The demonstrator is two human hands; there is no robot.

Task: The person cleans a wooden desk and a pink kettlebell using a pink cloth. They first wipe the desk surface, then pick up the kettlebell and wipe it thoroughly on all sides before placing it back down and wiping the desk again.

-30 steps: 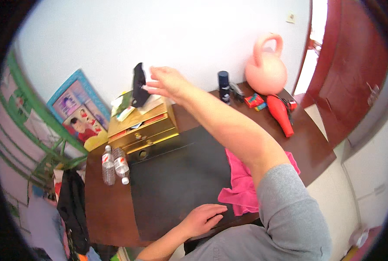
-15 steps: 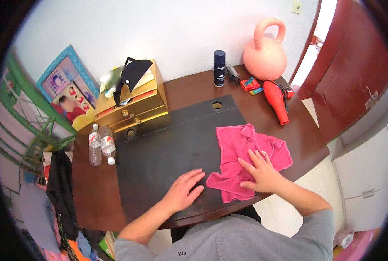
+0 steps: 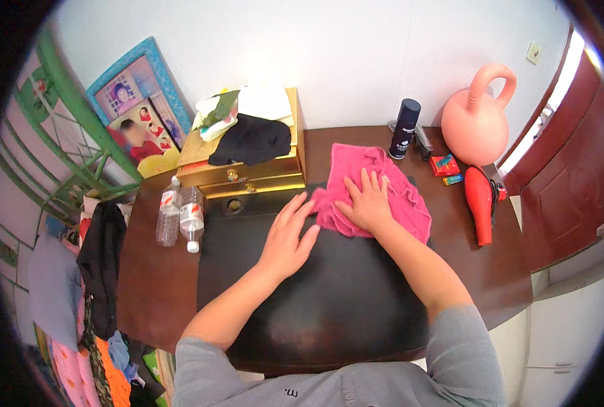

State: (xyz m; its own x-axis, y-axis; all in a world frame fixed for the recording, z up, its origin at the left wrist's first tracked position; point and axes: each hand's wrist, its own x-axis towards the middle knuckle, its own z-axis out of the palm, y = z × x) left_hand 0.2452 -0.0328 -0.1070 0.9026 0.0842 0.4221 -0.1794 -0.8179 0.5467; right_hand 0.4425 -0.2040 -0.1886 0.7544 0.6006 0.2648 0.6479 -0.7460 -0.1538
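Note:
A pink cloth (image 3: 405, 207) lies spread and wrinkled across the far part of the black desk mat (image 3: 329, 292). My right hand (image 3: 368, 202) rests flat on top of it, fingers spread. Just left of the cloth, my left hand (image 3: 286, 237) is stretched out over the mat, its fingertips close to the cloth's left corner. Nothing is held in that hand. Behind it stands a golden drawer box (image 3: 268, 178) with a black cloth item (image 3: 251, 140) and papers on top.
Two clear plastic bottles (image 3: 168, 217) are at the desk's left. Along the back right are a dark spray can (image 3: 404, 130), small red packets (image 3: 444, 165), a pink kettlebell-shaped object (image 3: 477, 129) and a red hair dryer (image 3: 479, 207). A blue picture frame (image 3: 154, 74) leans on the wall.
My right hand has moved away from me across the desk, pushing the pink cloth from the near edge toward the back. My left hand has reached farther forward too. The view has shifted.

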